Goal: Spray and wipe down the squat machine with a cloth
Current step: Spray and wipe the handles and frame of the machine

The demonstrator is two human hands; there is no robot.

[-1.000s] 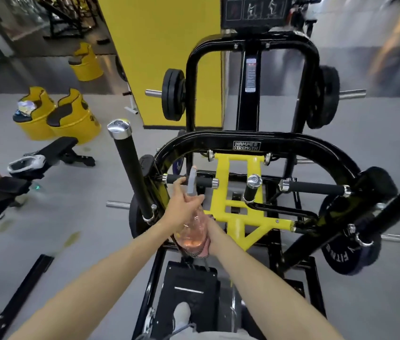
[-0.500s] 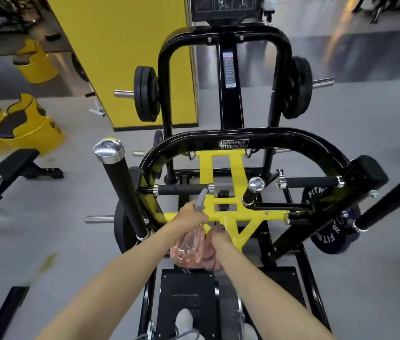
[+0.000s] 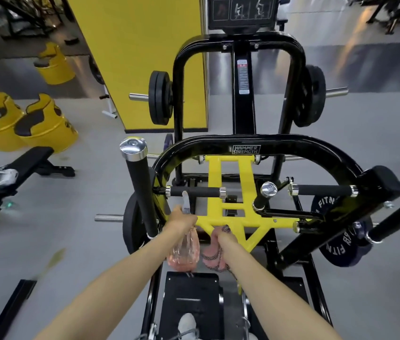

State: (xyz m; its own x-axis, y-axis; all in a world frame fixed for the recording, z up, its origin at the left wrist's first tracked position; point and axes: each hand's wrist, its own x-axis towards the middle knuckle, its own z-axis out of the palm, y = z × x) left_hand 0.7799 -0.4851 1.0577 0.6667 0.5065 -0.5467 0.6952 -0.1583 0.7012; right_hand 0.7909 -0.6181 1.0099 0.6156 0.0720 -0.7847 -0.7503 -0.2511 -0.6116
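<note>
While the left hand (image 3: 182, 220) wraps fingers round the spray bottle (image 3: 185, 252), the right hand (image 3: 223, 238) at three o'clock clutches the cloth (image 3: 211, 257).

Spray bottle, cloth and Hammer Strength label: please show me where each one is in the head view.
spray bottle (image 3: 186, 251), head view, on its clear pinkish body.
cloth (image 3: 212, 257), head view, on its bunched pink fabric.
Hammer Strength label (image 3: 246, 149), head view, on the middle of the lettering.
</note>
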